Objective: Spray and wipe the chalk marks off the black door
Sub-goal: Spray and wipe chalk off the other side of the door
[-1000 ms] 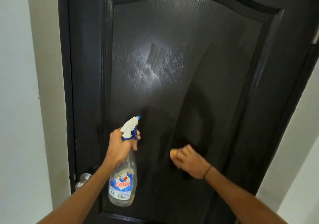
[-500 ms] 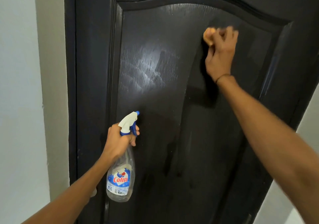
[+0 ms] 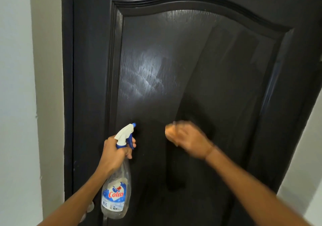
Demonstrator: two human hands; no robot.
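Head view looks at a black door (image 3: 217, 86) with a raised arched panel, its wood grain catching a pale sheen left of the panel's middle. No chalk marks can be told apart from that sheen. The left hand (image 3: 114, 153) grips the neck of a clear spray bottle (image 3: 116, 191), fingers (image 3: 129, 154) curled round it below the blue trigger, with the white nozzle pointing at the door near the panel's left edge. The bottle's blue label reads "Colin" in red letters; the smaller print beneath is too small to read. The right hand (image 3: 189, 141) is blurred against the lower middle of the panel, its fingers clenched on a small orange-tan wiping pad (image 3: 169, 131) that shows at the knuckles. A dark band circles the right wrist. Pale wall (image 3: 19, 104) flanks the door frame on the left.
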